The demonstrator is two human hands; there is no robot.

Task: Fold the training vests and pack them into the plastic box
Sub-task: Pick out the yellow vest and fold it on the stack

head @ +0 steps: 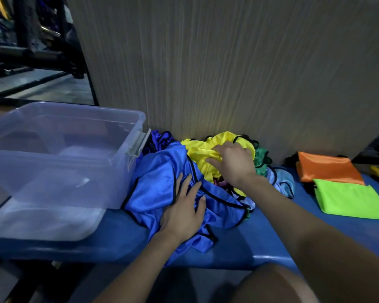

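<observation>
A heap of unfolded training vests lies in the middle of the blue bench (pixel 271 243). On top are a blue vest (pixel 155 186) with black trim and a yellow vest (pixel 199 149); green and light blue ones show behind. My left hand (pixel 185 208) rests flat on the blue vest, fingers spread. My right hand (pixel 232 161) pinches the yellow vest's fabric. The clear plastic box (pixel 59 154) stands at the left, open, with no vests inside. Folded orange vest (pixel 328 169) and folded lime green vest (pixel 352 197) lie at the right.
The box's clear lid (pixel 42 224) lies under the box on the bench. A ribbed beige wall (pixel 228 73) rises right behind the heap. Dark gym equipment stands at the far left. My knee (pixel 274 285) shows at the bottom.
</observation>
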